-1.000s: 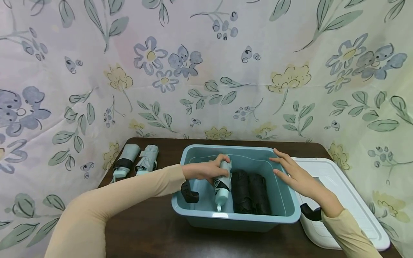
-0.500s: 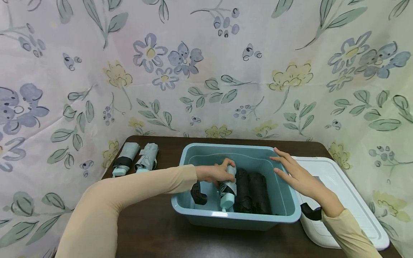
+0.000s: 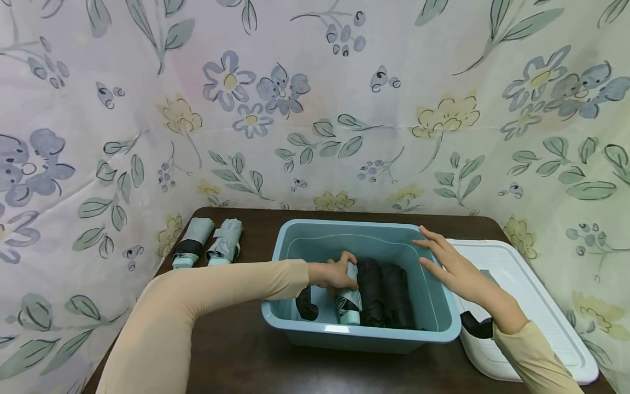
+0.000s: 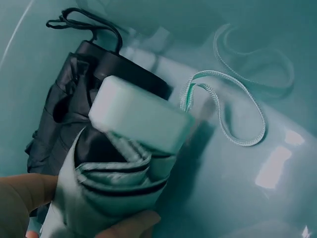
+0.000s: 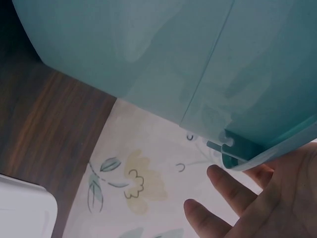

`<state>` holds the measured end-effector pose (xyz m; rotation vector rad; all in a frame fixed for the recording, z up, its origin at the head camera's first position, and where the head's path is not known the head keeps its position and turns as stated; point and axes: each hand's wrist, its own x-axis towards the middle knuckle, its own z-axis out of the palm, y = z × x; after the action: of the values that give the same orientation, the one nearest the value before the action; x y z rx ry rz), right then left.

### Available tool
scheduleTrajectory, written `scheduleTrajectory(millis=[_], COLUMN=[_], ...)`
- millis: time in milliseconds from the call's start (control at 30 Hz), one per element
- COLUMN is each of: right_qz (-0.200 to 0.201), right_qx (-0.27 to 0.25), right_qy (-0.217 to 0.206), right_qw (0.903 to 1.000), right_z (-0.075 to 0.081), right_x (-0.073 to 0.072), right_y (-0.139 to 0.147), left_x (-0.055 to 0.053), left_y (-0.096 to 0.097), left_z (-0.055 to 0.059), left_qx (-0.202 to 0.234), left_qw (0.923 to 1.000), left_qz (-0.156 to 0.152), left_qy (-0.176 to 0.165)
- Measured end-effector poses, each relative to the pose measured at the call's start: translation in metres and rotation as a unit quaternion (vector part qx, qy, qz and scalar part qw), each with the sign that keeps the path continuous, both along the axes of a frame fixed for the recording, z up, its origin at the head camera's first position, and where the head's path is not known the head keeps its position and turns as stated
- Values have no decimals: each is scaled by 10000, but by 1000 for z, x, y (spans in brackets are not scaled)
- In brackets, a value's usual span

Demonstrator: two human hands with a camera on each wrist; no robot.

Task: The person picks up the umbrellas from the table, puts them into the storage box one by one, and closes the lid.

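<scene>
My left hand grips a folded light-green umbrella down inside the blue-green plastic bin. Its pale handle end points toward the bin's near wall, and a wrist-strap loop trails from it. Right beside it on the bin floor lie two folded black umbrellas, side by side. The right hand rests at the bin's right rim with its fingers spread and straight. In the right wrist view, those fingers reach past the rim's corner on the outside.
Two more folded light-green umbrellas, one with a black band and another beside it, lie at the back left of the dark wooden table. A white lid lies right of the bin. Floral cloth hangs behind.
My left hand has moved right and lowered the light-green umbrella to lie against the black ones. The right hand stays at the rim.
</scene>
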<state>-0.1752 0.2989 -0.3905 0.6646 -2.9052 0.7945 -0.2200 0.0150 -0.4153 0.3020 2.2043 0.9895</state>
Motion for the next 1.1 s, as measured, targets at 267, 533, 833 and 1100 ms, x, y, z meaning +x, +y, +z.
scheduleTrajectory(millis=[267, 533, 833, 1100], right_qz=[88, 41, 85, 45], right_qx=[-10, -37, -49, -33], right_qy=[99, 35, 80, 6], right_qw=[9999, 10000, 9999, 10000], right_z=[0, 0, -2, -1], right_x=[-1, -1, -2, -2], right_y=[2, 2, 1, 1], left_x=[-5, -12, -20, -24], left_y=[0, 0, -6, -7], left_z=[-3, 1, 15, 28], left_qx=[-3, -130, -407, -751], left_qw=[9998, 9980, 9901, 9832], left_qz=[-192, -512, -1150, -1518], left_qy=[-109, -343, -698, -673])
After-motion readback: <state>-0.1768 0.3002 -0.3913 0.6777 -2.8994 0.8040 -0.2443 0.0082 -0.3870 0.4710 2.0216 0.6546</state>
